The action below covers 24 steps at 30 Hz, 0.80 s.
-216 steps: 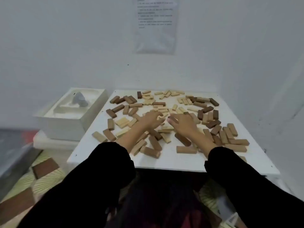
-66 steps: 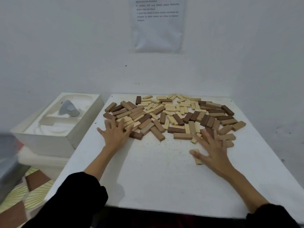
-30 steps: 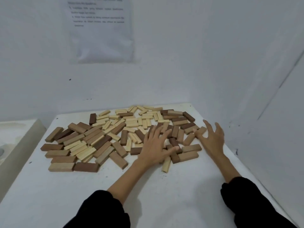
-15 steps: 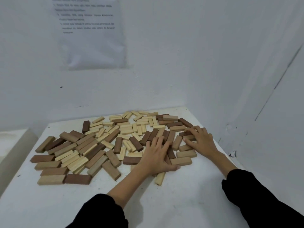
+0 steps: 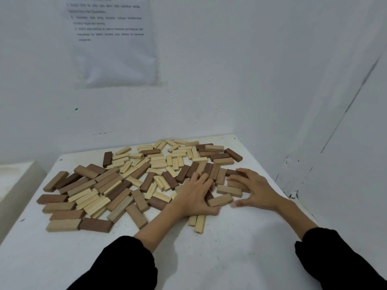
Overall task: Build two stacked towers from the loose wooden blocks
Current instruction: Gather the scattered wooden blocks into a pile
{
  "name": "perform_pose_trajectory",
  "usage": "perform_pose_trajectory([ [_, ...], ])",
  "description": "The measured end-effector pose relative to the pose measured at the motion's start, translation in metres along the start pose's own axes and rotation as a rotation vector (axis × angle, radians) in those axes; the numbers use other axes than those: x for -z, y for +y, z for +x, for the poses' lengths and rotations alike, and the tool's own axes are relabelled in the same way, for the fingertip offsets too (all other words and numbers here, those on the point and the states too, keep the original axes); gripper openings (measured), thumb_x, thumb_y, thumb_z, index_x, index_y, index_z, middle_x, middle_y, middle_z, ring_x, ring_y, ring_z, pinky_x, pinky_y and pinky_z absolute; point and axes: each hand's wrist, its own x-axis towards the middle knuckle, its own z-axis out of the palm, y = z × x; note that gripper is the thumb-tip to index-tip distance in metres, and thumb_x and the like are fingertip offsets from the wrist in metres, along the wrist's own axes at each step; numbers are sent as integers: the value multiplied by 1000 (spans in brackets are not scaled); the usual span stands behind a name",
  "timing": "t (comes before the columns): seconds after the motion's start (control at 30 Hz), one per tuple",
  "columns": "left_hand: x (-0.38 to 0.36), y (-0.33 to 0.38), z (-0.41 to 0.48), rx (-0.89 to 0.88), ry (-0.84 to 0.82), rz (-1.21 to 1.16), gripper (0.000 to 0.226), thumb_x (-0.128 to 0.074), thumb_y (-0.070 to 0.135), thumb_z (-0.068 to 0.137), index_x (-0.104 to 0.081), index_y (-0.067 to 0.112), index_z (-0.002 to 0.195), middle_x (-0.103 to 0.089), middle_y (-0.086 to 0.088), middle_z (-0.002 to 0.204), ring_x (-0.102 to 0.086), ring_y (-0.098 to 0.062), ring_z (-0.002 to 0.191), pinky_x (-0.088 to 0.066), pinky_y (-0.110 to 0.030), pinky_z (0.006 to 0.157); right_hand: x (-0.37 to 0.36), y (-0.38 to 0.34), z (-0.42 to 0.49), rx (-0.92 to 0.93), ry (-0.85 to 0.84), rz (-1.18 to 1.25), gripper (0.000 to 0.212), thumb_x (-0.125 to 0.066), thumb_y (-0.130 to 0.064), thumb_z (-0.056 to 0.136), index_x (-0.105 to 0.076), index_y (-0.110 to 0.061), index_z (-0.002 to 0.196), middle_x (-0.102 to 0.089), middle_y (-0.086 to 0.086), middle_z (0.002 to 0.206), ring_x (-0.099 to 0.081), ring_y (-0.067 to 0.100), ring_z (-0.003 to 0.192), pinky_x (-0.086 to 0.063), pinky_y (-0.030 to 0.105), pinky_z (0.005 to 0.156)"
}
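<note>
Wood everywhere and zero towers so far; the loose rectangular wooden blocks (image 5: 134,185), pale, tan and dark brown, lie in one flat pile across the far half of the white worktop (image 5: 230,258), none on top of another as far as I can see.

What changed: a couple of seconds ago the hands sat at opposite sides of the pile, herding it together; now both are at the pile's right end. The left hand (image 5: 194,197) lies palm down on the blocks there, fingers (image 5: 201,178) straight and a bit spread, gripping nothing; two slim pale wooden sticks (image 5: 198,223) poke out of the pile's near edge under its wrist. The right hand (image 5: 254,189) is just right of it; half a second ago it lay flatter, now it arches over a few tan blocks with the thumb swung wide, not closed on any.

A tan rectangular block (image 5: 220,200) sits between the two thumbs. My guess: the sweeping is over and picking base pieces comes next.
</note>
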Motion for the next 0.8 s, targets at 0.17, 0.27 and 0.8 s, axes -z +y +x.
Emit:
perform_pose_trajectory([
  [0.17,-2,-6,0,-6,39,-119,54,-45,67,61,-54,17,80,-43,3,96,-30,-17,93,-43,-35,74,-9,-8,4,1,232,-38,76,-50,-84,52,-57,-33,109,-39,-8,111,-36,13,101,-33,25,80],
  [0.27,0,-6,-1,-27,45,-167,43,-43,55,71,-53,13,75,-46,1,91,-35,-20,92,-40,-34,71,-14,-12,5,-4,343,-34,67,-52,-73,54,-62,-28,102,-47,-6,108,-41,17,97,-37,26,69],
  [0.8,56,-135,-20,497,269,-122,15,-45,15,97,-50,6,86,-43,-12,104,-36,-27,101,-33,-33,87,-30,-120,121,74,368,105,51,-78,-46,63,-53,-22,100,-40,3,109,-30,20,106,-32,31,82],
])
